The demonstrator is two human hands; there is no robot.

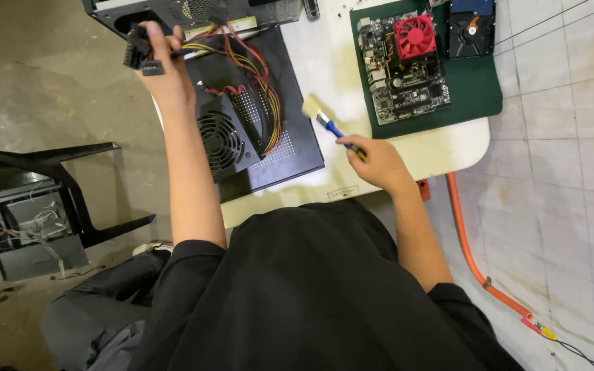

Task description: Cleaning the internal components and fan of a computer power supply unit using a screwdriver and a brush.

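Note:
My left hand (166, 72) is raised at the table's left side, closed around a bundle of black connectors (139, 51) on red, yellow and black cables (256, 72). The cables run across a black perforated panel with a round fan (218, 141). My right hand (372, 161) grips the blue handle of a small paintbrush (321, 117), whose pale bristles point up-left just past the panel's right edge.
A green mat (476, 89) at the back right carries a circuit board with a red fan (414, 36) and a black drive (472, 31). A dark computer case (22, 227) stands on the floor at left. An orange hose (465, 244) lies on the tiles at right.

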